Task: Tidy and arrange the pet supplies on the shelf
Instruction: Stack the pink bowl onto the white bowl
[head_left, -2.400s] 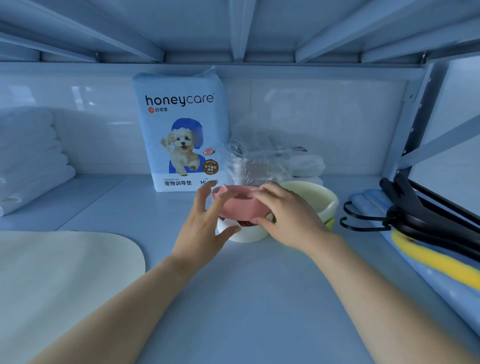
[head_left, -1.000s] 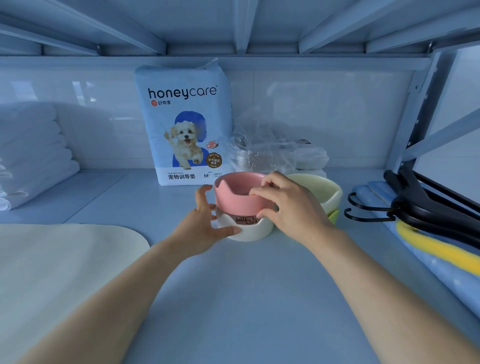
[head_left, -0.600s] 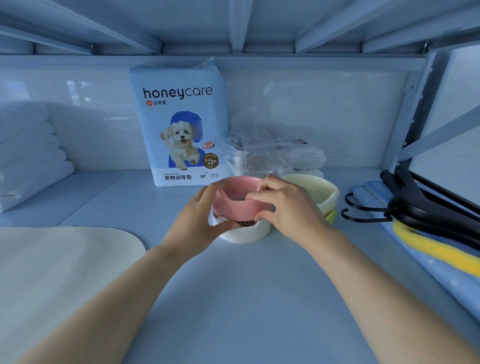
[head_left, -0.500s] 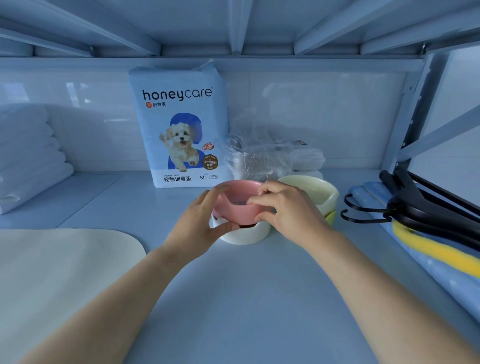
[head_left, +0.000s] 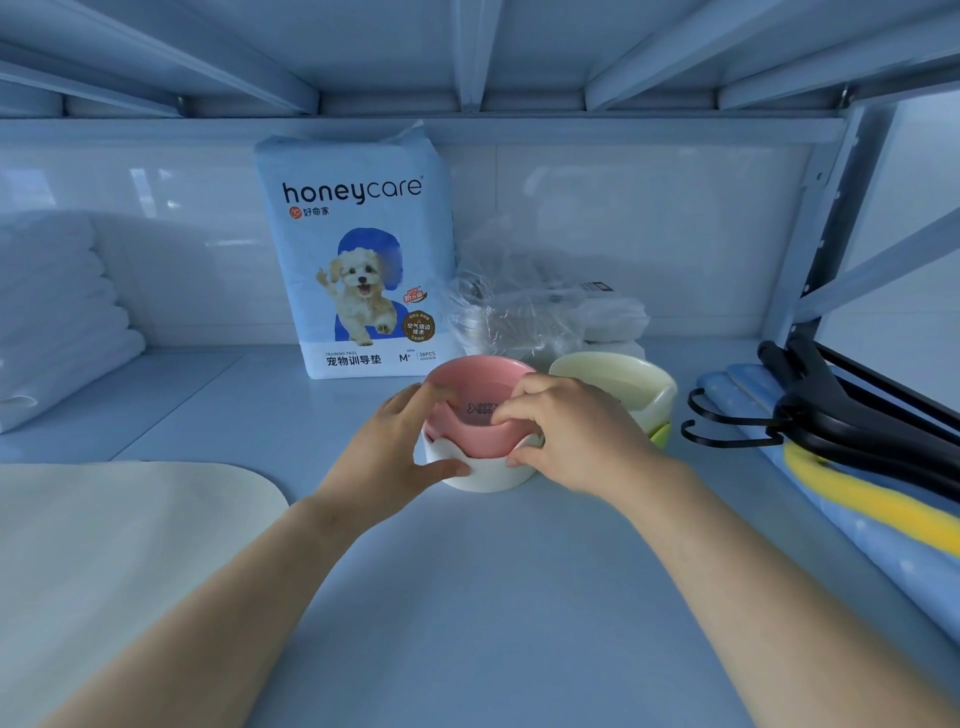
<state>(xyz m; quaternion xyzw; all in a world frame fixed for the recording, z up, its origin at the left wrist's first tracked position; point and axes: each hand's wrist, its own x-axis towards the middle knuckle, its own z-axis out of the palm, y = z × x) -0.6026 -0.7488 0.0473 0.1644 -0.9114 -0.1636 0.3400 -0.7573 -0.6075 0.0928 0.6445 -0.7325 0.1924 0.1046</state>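
Note:
A pink pet bowl (head_left: 480, 384) sits nested in a white bowl (head_left: 485, 473) in the middle of the blue shelf (head_left: 467, 597). My left hand (head_left: 395, 447) grips the pair from the left, thumb on the white bowl and fingers on the pink rim. From the right, my right hand (head_left: 576, 436) holds them with fingers curled over the pink rim. A pale yellow bowl (head_left: 618, 379) stacked on a green one (head_left: 660, 434) stands just right of them.
A honeycare training-pad pack (head_left: 358, 254) stands upright at the back, with a clear plastic bag (head_left: 519, 312) beside it. Folded white towels (head_left: 57, 312) lie at left and a cream mat (head_left: 114, 551) at front left. Black hangers (head_left: 831, 415) rest on blue and yellow rolls (head_left: 872, 509) at right.
The pink bowl, held above the white bowl a second ago, has been lowered into it. My left hand closed in from the white bowl's side onto both bowls.

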